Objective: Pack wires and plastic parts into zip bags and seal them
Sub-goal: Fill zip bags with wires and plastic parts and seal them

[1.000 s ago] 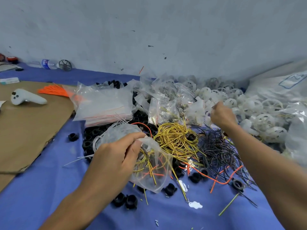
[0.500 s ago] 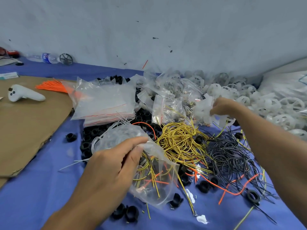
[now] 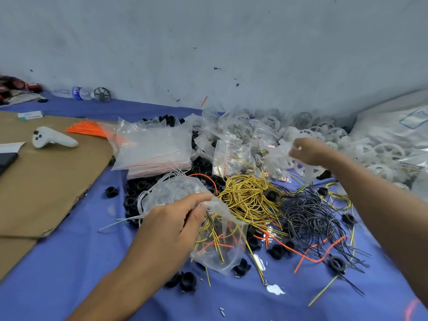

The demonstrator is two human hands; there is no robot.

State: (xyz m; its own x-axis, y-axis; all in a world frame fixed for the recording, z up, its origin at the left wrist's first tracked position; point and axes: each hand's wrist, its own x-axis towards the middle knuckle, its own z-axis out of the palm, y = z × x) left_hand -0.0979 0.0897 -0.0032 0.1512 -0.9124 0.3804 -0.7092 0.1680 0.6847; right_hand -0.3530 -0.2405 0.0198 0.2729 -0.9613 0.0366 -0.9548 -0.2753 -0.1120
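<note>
Clear zip bag (image 3: 222, 251) in left hand (image 3: 171, 225) holds yellow wires (image 3: 214, 236).

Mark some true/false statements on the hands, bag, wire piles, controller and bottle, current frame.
The left hand pinches a zip bag holding yellow and orange wires. True.
The right hand is empty. False: it grips a white plastic part.
The yellow wire pile lies left of the black wire pile. True.
The white controller lies inside a bag. False: it lies on the cardboard.
The water bottle stands upright. False: it lies on its side by the wall.
</note>
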